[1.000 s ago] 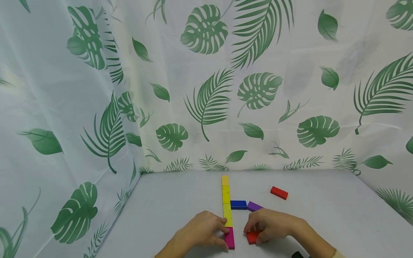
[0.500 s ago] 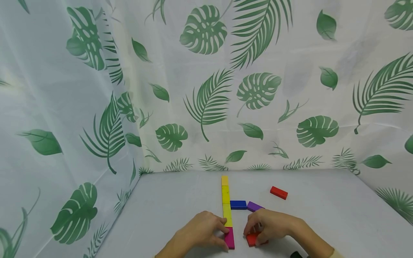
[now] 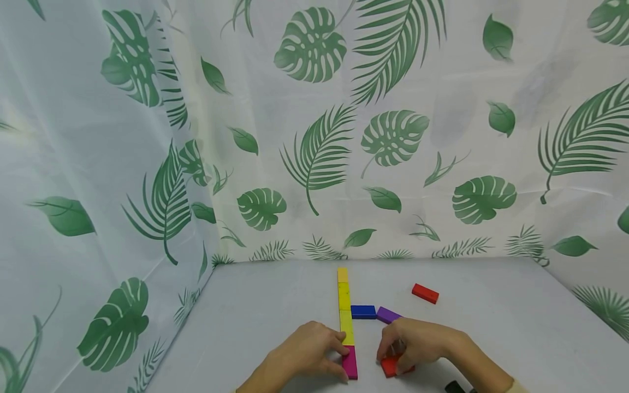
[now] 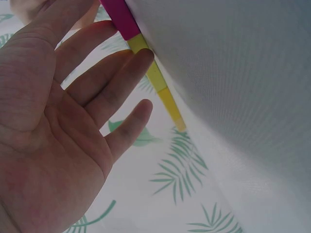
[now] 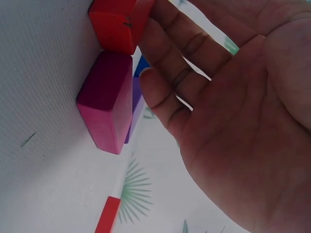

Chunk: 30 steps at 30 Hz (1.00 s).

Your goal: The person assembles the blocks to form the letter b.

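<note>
My left hand (image 3: 314, 349) holds the magenta block (image 3: 350, 363) at the near end of a straight row, thumb at its near end and index finger toward its far end. Light yellow (image 3: 346, 327), yellow (image 3: 344, 296) and small orange-yellow (image 3: 342, 274) pieces continue the row away from me. My right hand (image 3: 417, 344) grips a red block (image 3: 390, 367) between thumb and fingers, a short way right of the row. Beside that block, the right wrist view shows a second magenta block (image 5: 109, 102), hidden behind the hand in the head view.
A blue block (image 3: 363, 312) lies against the row's right side, with a tilted purple block (image 3: 388, 315) at its right end. Another red block (image 3: 425, 293) lies farther back right. A dark object (image 3: 454, 387) shows at the bottom edge. Leaf-patterned cloth (image 3: 314, 218) hangs behind the table.
My right hand has shifted slightly right with the red block, which has turned a little. My left hand and the row have stayed in place.
</note>
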Each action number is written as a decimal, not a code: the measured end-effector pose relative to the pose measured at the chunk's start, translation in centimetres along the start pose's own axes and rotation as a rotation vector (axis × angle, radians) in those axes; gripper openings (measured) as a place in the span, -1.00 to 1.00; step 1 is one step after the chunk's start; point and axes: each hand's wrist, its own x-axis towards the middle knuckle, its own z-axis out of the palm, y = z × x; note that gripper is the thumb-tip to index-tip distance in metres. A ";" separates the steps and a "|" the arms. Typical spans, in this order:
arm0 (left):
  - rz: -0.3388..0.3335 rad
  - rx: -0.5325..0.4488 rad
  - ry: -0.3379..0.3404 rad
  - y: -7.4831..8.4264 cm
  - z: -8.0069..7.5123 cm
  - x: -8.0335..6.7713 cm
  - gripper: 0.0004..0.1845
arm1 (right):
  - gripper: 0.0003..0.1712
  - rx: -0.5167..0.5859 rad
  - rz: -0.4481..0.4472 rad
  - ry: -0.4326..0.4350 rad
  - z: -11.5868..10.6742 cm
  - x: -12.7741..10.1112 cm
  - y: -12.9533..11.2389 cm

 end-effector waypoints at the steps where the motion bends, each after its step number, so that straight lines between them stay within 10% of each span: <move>1: -0.003 -0.002 -0.002 0.0 0.0 0.0 -0.51 | -0.67 0.000 0.000 0.000 0.0 0.0 0.0; 30: -0.007 -0.002 -0.008 0.0 0.0 0.1 -0.51 | -0.63 -0.029 0.039 -0.006 -0.4 -0.6 0.1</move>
